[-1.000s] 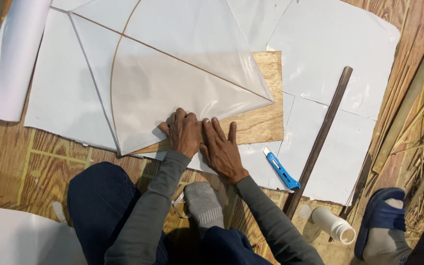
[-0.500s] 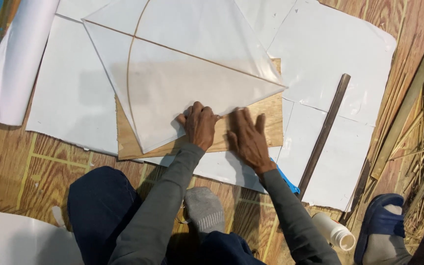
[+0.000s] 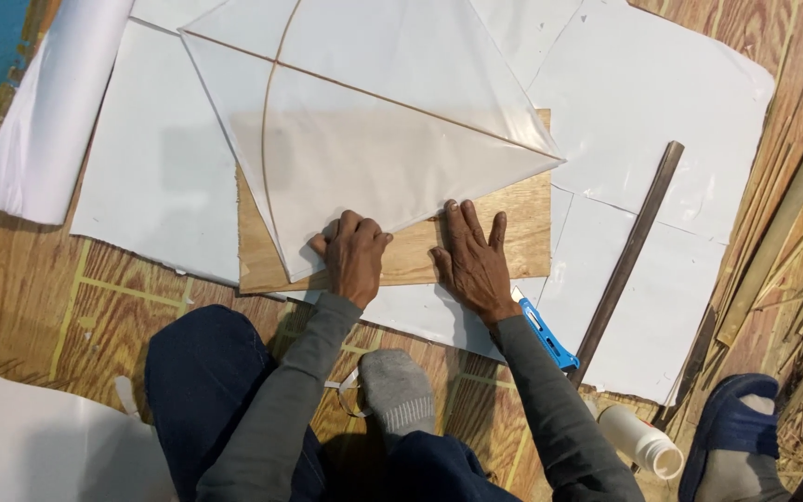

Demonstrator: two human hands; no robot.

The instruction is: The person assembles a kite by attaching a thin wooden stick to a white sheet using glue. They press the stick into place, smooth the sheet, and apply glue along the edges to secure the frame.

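Your left hand (image 3: 357, 256) and right hand (image 3: 472, 262) press flat, apart, on the near edge of the white paper kite (image 3: 364, 149) over the plywood board (image 3: 420, 251); likely light, tear-prone, so hold it by the sticks.

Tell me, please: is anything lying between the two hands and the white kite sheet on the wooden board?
Nothing visible does. The left hand and the right hand both rest directly at the lower edge of the kite sheet, on the wooden board.
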